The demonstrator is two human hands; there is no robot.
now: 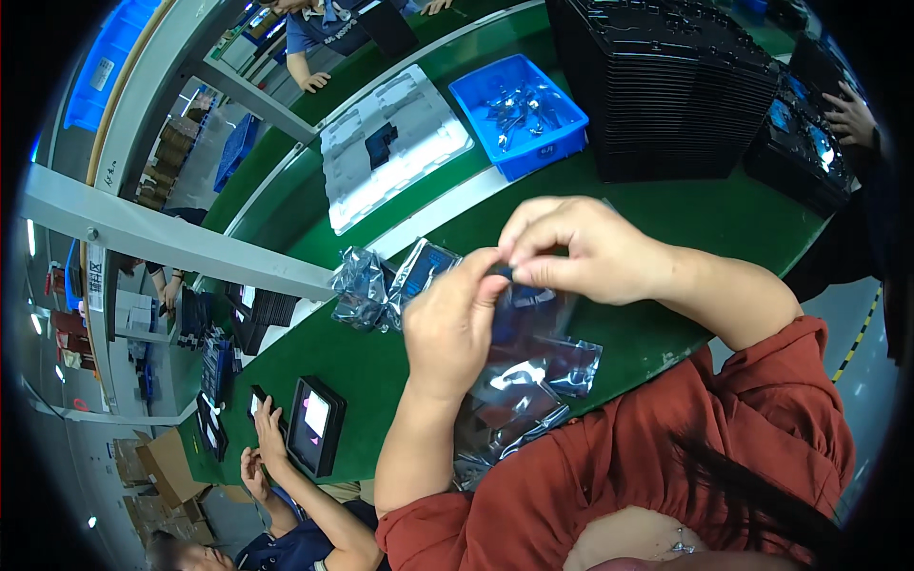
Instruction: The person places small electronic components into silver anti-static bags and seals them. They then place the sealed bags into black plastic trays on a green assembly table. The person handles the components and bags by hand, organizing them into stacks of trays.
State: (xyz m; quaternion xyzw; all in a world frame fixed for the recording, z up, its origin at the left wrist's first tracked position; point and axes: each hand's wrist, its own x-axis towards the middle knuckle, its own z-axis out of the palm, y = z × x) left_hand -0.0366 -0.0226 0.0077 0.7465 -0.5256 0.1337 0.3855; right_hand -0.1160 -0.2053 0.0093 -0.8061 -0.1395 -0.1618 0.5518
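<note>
My left hand (pixel 446 319) and my right hand (pixel 590 249) meet above the near edge of the green bench, both closed in a pinch. Between their fingertips is the top of a clear plastic bag (pixel 535 319), which hangs down below them. Part of it is hidden behind the left fingers, and its contents are hard to make out. Under and beside it lie more shiny clear bags (pixel 509 385) close to my body. Just beyond my left hand sits a small heap of bagged dark parts (pixel 419 271) and crumpled bags (pixel 362 290).
A blue bin (pixel 562 149) of small bagged parts and a white tray (pixel 347 195) with a dark part stand beyond. Tall stacked black trays (pixel 671 114) rise at right. A white post (pixel 190 233) crosses at left. Co-workers' hands (pixel 271 433) work beside black trays (pixel 328 428).
</note>
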